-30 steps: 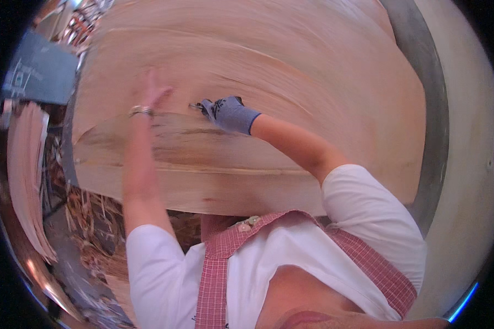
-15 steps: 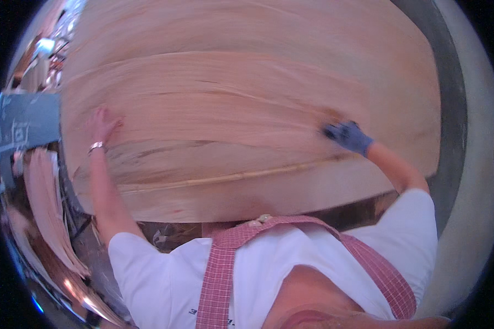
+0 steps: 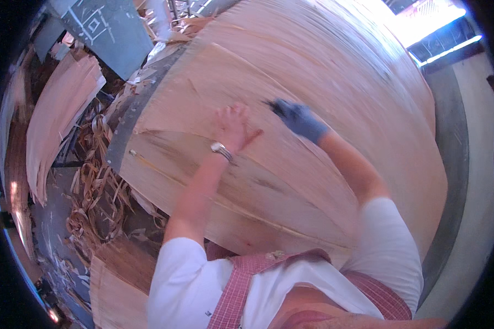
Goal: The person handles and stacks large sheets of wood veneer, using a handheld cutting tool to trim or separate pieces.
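While both arms reached up, the left hand (image 3: 231, 125) lay flat on the big veneer sheet (image 3: 335, 88) with its fingers spread wide. It held nothing and only pressed on the wood. A watch (image 3: 220, 149) sat on that wrist. The right hand (image 3: 297, 118) wore a blue glove and was at about three o'clock from the left hand, quite near it. It also touched the sheet, but it was blurry, so I could not tell if its fingers were wide or pinching the wood. The sheet was pale and thin and filled most of the view, from the middle up to twelve o'clock. It lay on more sheets on a bench (image 3: 127, 129) with a dark edge. At nine o'clock, more thin sheets (image 3: 55, 115) hung in a pile. At eight o'clock, curly wood scraps (image 3: 93, 192) lay on the floor. At eleven o'clock stood a grey board (image 3: 112, 30) with chalk marks.
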Tool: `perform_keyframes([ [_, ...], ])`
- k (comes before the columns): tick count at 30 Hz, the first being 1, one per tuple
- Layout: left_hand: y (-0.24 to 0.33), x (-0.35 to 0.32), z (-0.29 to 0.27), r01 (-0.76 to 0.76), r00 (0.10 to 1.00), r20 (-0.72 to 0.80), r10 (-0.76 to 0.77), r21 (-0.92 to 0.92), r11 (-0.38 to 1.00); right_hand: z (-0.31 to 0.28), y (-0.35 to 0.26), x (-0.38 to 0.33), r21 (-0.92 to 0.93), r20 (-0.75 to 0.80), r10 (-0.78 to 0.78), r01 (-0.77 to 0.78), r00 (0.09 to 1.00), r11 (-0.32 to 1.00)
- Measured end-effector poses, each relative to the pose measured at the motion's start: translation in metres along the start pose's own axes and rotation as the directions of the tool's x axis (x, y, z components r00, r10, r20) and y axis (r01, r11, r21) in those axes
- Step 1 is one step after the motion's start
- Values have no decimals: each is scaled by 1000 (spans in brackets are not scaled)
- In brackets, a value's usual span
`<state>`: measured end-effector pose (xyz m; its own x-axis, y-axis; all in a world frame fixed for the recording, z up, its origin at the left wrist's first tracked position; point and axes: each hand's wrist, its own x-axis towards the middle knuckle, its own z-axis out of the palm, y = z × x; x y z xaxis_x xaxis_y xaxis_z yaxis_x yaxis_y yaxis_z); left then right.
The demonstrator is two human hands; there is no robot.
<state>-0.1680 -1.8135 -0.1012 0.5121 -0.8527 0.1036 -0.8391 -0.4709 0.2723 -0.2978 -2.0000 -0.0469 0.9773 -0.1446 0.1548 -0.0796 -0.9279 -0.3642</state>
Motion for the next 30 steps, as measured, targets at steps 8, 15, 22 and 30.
perform_keyframes([
  [8, -112, 78, -9, 53, 846, -532, -36, 16, 998, 95, -14, 264, -245, 357, -161, 258, 920, 934],
  [15, -168, 145, -7, 252, 966, 9, -259, 202, 946, 71, -1, 219, -313, 383, -58, 189, 922, 931],
  [22, -102, 142, -44, 243, 946, 110, -305, 382, 891, -17, 71, -108, -364, 263, 484, -379, 835, 851],
  [30, 212, 30, 104, -342, 910, 257, 326, 20, 939, -27, 110, -290, -310, 154, 494, -433, 855, 846],
])
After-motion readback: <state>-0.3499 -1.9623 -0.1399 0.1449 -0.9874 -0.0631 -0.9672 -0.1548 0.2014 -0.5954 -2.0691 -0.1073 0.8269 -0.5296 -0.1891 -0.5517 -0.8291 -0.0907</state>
